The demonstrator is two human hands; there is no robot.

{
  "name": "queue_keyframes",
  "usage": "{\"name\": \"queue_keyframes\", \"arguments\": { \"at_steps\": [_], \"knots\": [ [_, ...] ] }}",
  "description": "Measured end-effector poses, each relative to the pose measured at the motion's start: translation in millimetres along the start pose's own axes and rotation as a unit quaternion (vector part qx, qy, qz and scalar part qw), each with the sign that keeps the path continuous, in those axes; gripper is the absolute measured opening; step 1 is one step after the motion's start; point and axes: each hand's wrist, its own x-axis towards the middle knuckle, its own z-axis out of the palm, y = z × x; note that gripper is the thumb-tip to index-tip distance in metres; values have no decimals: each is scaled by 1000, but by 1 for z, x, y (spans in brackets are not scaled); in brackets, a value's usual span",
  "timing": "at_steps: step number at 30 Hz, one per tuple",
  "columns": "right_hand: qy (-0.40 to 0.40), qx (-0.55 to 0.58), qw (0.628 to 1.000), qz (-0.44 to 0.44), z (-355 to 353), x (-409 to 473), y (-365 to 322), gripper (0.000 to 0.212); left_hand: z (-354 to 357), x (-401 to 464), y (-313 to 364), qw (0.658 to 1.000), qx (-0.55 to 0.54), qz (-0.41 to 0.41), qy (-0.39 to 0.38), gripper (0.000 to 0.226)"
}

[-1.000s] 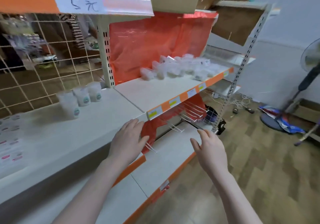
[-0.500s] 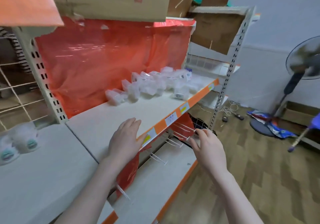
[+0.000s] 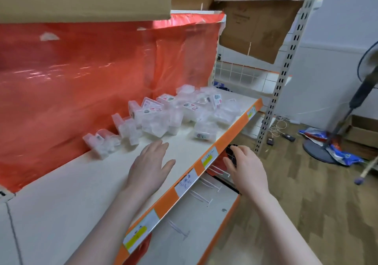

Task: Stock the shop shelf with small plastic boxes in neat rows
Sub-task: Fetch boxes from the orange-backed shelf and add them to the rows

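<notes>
While our left hand [image 3: 150, 165] reaches out flat over the white shelf [image 3: 67, 185], palm down, its fingers lie straight and spread, holding nothing, with the fingertips pointing toward the small plastic boxes [image 3: 163, 115]. Those boxes sit in a loose, tumbled heap near the back of the shelf against the red plastic sheet [image 3: 81, 76], apart from our fingers. Our right hand [image 3: 246, 169] hangs beyond the orange shelf edge [image 3: 229, 140], above the lower shelf [image 3: 204, 209], back of the hand up, fingers relaxed and slightly bent, empty too. Both forearms stretch forward, bare.
</notes>
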Motion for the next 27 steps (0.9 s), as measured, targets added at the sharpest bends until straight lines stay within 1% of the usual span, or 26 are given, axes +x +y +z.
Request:
{"name": "queue_keyframes", "arguments": {
  "at_steps": [3,6,9,12,15,18,22,27],
  "knots": [
    [-6,0,1000,-25,9,43,30,30,22,26,20,1000,-7,-4,12,53],
    [-25,0,998,-52,19,89,65,36,48,56,46,999,-30,-20,23,54],
    [-46,21,994,-101,28,135,97,42,73,89,78,997,-36,-46,50,53],
    [-71,46,987,-140,32,169,117,40,91,113,104,995,-21,-84,46,54],
    [-71,77,975,-196,39,193,126,36,103,125,114,992,-3,-120,42,55],
    [-70,107,964,-232,51,204,126,33,109,129,118,989,5,-144,33,54],
    [-87,133,960,-233,65,204,121,36,111,131,118,986,27,-160,36,53],
    [-95,131,961,-223,70,212,111,41,108,124,112,984,50,-167,44,55]
  ]
}}
